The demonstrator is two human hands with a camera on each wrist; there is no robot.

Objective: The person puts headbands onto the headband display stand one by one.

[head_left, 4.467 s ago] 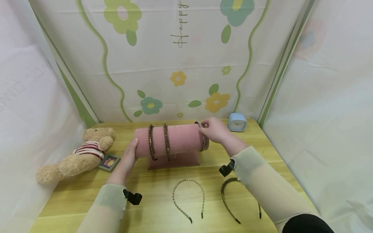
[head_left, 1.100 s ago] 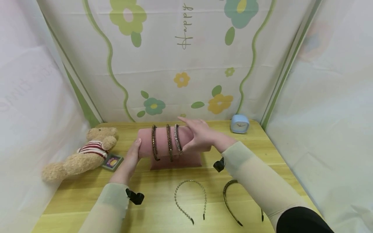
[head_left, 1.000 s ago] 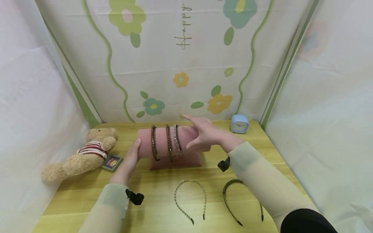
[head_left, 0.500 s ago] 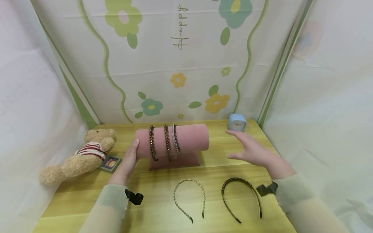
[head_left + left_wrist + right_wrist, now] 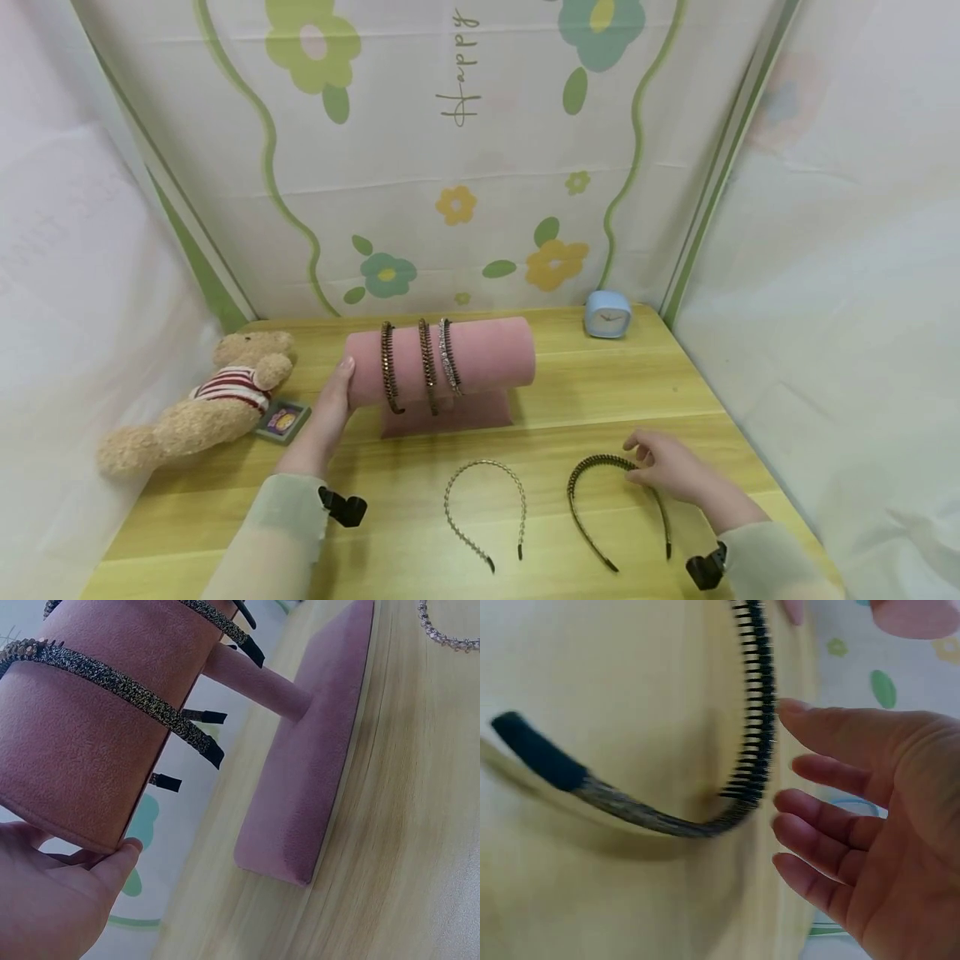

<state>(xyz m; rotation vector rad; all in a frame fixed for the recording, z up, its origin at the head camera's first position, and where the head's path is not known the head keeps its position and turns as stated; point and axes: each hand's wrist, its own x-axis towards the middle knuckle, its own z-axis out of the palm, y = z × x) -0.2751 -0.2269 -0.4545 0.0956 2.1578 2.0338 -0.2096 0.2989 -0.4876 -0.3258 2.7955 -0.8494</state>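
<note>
A pink velvet headband stand [image 5: 495, 354] has a padded roll on a post with a flat base [image 5: 300, 765]. My left hand [image 5: 330, 408] holds the roll's left end, thumb at its rim in the left wrist view. Three headbands sit over the roll: a bronze one [image 5: 388, 367], another bronze one [image 5: 427, 367] and a silvery one [image 5: 450, 358]. At the right, a dark toothed headband [image 5: 577, 492] lies on the table. My right hand [image 5: 671, 471] is at its upper right curve, with the thumb tip right at the toothed band [image 5: 759, 697] and the fingers loosely bent.
A pale beaded headband [image 5: 487, 462] lies on the wooden table [image 5: 405, 517] in front of the stand. To the left are a teddy bear [image 5: 202, 425] and a small framed picture [image 5: 283, 421]. A blue clock [image 5: 607, 315] stands at the back right, before the flowered cloth.
The silvery headband has moved left along the roll to beside the bronze ones. My right hand has left the roll and come down to the dark headband. My left hand stays on the stand.
</note>
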